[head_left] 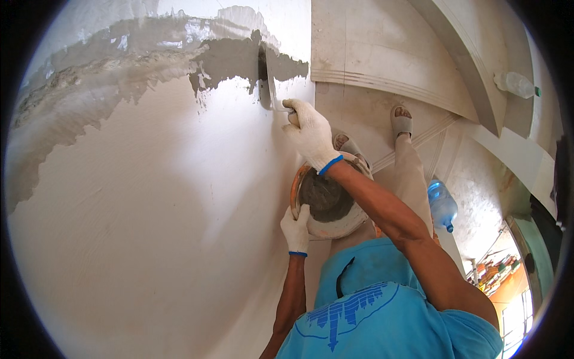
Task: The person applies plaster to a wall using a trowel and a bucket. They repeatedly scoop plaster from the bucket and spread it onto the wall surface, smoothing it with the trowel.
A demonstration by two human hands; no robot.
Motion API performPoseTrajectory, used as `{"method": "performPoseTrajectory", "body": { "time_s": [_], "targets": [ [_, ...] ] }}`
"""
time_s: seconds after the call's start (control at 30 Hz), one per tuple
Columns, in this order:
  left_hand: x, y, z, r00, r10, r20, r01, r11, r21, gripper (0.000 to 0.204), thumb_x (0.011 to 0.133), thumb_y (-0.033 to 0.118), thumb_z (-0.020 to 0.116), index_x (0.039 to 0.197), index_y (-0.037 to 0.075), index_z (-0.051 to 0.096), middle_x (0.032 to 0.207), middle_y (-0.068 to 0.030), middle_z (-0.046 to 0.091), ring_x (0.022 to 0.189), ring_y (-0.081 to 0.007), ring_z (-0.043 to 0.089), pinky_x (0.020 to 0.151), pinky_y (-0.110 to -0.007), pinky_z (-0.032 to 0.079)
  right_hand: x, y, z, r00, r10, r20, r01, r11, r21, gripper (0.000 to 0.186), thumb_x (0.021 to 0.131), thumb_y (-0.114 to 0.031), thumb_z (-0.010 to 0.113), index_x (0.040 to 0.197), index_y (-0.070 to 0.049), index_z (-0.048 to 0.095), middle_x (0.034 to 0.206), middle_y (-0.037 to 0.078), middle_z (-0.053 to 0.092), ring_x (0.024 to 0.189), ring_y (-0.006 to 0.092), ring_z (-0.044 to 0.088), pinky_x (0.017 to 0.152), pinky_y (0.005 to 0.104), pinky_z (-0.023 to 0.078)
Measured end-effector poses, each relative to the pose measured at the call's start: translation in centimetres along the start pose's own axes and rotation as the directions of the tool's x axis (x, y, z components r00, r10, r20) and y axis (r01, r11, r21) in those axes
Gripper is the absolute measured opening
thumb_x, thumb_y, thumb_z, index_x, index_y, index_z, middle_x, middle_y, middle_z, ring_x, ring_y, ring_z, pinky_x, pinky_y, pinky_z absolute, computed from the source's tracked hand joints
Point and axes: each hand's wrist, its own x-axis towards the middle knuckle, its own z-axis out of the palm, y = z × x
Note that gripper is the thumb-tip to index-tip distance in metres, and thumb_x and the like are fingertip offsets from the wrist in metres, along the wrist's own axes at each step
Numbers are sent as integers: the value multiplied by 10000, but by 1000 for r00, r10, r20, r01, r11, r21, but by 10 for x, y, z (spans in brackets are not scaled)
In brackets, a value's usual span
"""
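Observation:
My right hand (308,128), in a white knitted glove with a blue cuff, grips a metal trowel (269,75) whose blade rests at the band of wet grey mortar (218,60) high on the white wall (149,209). Below it, my gloved left hand (295,230) holds the left rim of a round bucket (326,197) with dark grey mortar inside. The bucket is close beside the wall and partly hidden behind my right forearm. Older, lighter grey patching (72,102) runs along the wall to the left.
My sandalled feet (402,122) stand on stair surfaces (388,51), with curved edges at the upper right. A small plastic bottle (514,84) lies at the far right, a large blue water jug (442,203) beside my leg. A bright opening (514,302) shows at the lower right.

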Motion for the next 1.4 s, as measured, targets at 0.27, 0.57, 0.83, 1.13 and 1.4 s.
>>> {"method": "performPoseTrajectory", "body": {
  "time_s": [0.27, 0.57, 0.83, 1.13, 1.4],
  "targets": [
    [2, -2, -1, 1000, 5, 0, -5, 1000, -28, 296, 1010, 230, 750, 1108, -47, 714, 946, -28, 704, 862, -108, 599, 794, -293, 508, 4, -6, 19, 995, -92, -27, 85, 978, -192, 455, 859, -74, 646, 1314, -83, 641, 1144, 146, 691, 1023, 344, 697, 897, 460, 557],
    [2, 2, 0, 1000, 1, 6, -1, 1000, -4, 291, 1009, 227, 752, 1103, -46, 714, 933, -20, 696, 852, -106, 589, 796, -291, 507, -16, -18, -13, 981, -10, 195, 39, 989, -144, 436, 844, -101, 689, 1276, -61, 643, 1090, 168, 673, 998, 359, 688, 868, 473, 552],
    [3, 2, 3, 1000, 6, 19, -6, 1000, -17, 292, 1007, 224, 755, 1101, -49, 716, 924, -14, 693, 843, -101, 583, 784, -287, 502, -27, -5, -37, 980, 40, 194, -24, 996, -84, 507, 806, -115, 765, 1294, -22, 660, 853, 128, 658, 887, 327, 684, 835, 418, 554],
    [3, -1, 2, 1000, 9, 8, -8, 1000, -19, 281, 1002, 227, 758, 1081, -39, 718, 911, -15, 689, 834, -102, 584, 772, -287, 500, 0, -13, 0, 999, -12, 41, 20, 979, -202, 456, 844, -121, 688, 1295, -63, 649, 1141, 192, 697, 1039, 390, 695, 899, 479, 561],
    [2, 2, 0, 1000, -3, -1, 3, 1000, 30, 276, 995, 234, 755, 1041, -34, 710, 885, -17, 683, 816, -104, 577, 761, -297, 500, -16, 17, 3, 998, 38, 46, -21, 943, -332, 483, 855, -139, 716, 1322, -62, 623, 1171, 179, 675, 1039, 398, 685, 889, 502, 558]
  ]
}}
